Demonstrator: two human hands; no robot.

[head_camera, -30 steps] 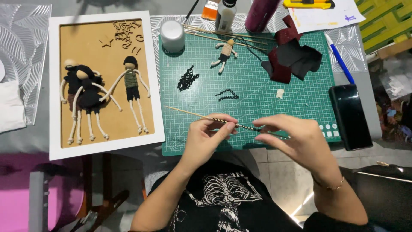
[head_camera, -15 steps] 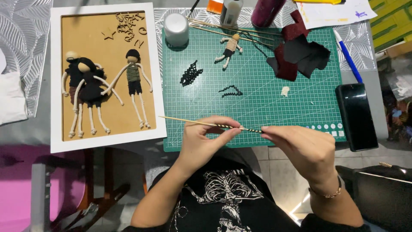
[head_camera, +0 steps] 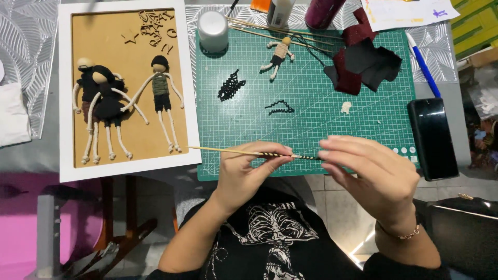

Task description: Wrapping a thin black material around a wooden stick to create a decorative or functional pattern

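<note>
Two bare hands work over the near edge of a green cutting mat (head_camera: 311,119). The left hand (head_camera: 248,173) pinches one thin wooden skewer (head_camera: 228,151) wound with black thread, thumb and fingers closed on it; the right hand (head_camera: 373,173) closes its fingertips on the skewer's other end. Three string dolls lie in a white frame (head_camera: 62,103), a fourth doll (head_camera: 277,54) on the mat, beside two curly black thread pieces (head_camera: 231,85).
</note>
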